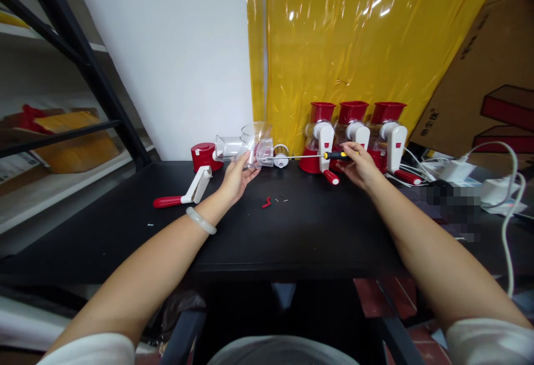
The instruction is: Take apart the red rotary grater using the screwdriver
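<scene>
My left hand (241, 174) is closed around a clear plastic grater housing (233, 147) and holds it sideways above the table. Between the fingers of my right hand (359, 166) is the black and yellow handle of a screwdriver (336, 155). Its long thin shaft points left, and the tip reaches the housing's right-hand opening; whether it touches a screw I cannot tell. A red base part (203, 157) stands left of the housing. Nearer me lies a white crank handle (196, 184) with a red grip. Below the hands lie a small red part (266, 202) and several tiny screws (286, 200).
Assembled red-and-white rotary graters (321, 131) stand at the back right, close behind my right hand. A grater drum (281, 156) is against the yellow sheeting (334, 48). White cables and plugs (459, 167) lie at the right. A shelf rack (62, 131) borders the black table (317, 237).
</scene>
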Tool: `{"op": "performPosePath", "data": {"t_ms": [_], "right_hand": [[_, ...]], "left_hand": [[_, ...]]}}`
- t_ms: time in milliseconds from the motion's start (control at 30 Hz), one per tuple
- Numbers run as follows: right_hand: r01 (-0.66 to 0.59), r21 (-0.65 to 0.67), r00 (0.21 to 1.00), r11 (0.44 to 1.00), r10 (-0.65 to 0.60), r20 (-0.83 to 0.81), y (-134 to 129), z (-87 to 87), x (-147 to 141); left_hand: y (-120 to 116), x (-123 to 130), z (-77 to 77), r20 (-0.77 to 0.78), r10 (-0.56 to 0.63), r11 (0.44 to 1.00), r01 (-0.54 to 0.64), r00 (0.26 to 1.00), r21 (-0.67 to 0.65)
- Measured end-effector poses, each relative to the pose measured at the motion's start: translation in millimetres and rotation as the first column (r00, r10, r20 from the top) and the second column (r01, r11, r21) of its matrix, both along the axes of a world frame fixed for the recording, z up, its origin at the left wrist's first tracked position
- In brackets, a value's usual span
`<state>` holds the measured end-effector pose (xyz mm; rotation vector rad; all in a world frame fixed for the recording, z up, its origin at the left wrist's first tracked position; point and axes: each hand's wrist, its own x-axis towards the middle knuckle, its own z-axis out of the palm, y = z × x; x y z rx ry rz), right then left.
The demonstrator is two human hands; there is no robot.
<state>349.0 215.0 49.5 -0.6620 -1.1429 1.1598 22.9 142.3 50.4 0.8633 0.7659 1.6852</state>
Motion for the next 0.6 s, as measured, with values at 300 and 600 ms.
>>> {"op": "performPosePath", "data": {"t_ms": [300, 600], "right_hand": [[-0.151, -0.006, 0.988, 0.989, 0.151, -0.039, -11.8, 6.4, 1.0], [0.139, 0.014, 0.965, 0.990, -0.139, 0.223, 2.8, 0.9, -0.3]], "left_hand": [[-1.5, -0.1, 0.4, 0.005, 0.034, 0.999, -0.034, 0.999, -0.013], [-0.6, 0.2, 1.2, 0.003, 0.039, 0.999, -0.039, 0.999, -0.019]]}}
